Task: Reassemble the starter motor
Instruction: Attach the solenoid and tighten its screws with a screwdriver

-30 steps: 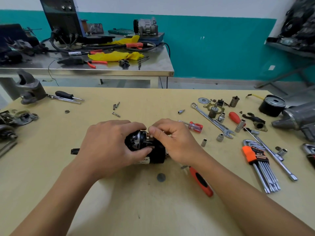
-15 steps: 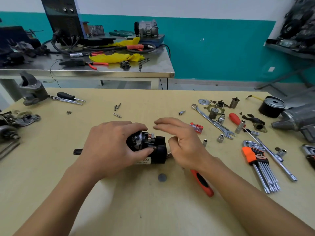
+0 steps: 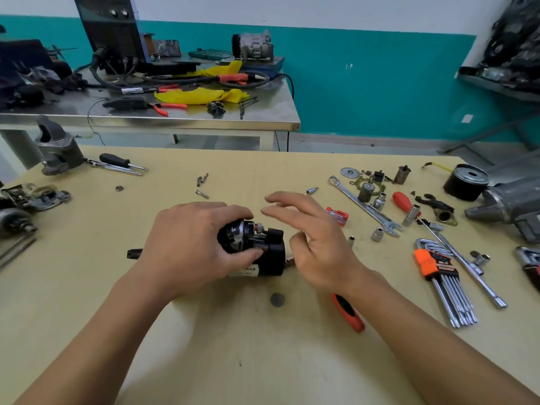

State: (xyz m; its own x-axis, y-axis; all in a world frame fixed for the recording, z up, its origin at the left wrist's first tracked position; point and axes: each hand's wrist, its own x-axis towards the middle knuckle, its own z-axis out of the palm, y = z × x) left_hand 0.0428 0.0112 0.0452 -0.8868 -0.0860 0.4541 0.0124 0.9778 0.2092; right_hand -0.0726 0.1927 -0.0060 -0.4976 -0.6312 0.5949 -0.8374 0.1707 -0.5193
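**Left hand holds the starter motor, right hand loose beside it**

Nearest you, a dark round disc [image 3: 277,299] lies on the surface [image 3: 233,352] just on your side of the hands, between your wrists. A red-and-black tool handle [image 3: 349,315] pokes out from under your right wrist.

Your left hand [image 3: 187,247] grips the starter motor [image 3: 263,252], fingers curled over its top and thumb pressed on its front. The motor lies on its side on the surface between your hands.

Your right hand [image 3: 318,247] holds nothing. Its fingers are spread and relaxed, just to the right of the motor's end; you cannot tell whether the thumb touches it.

Right of that hand lie an orange-clipped hex key set [image 3: 438,276] and loose sockets [image 3: 377,233]. A long combination wrench [image 3: 365,206] lies beyond them.

Beyond your left hand sit a few loose screws [image 3: 201,185].

Farther off stands a steel table [image 3: 175,122] with a yellow cloth [image 3: 201,96] on it.
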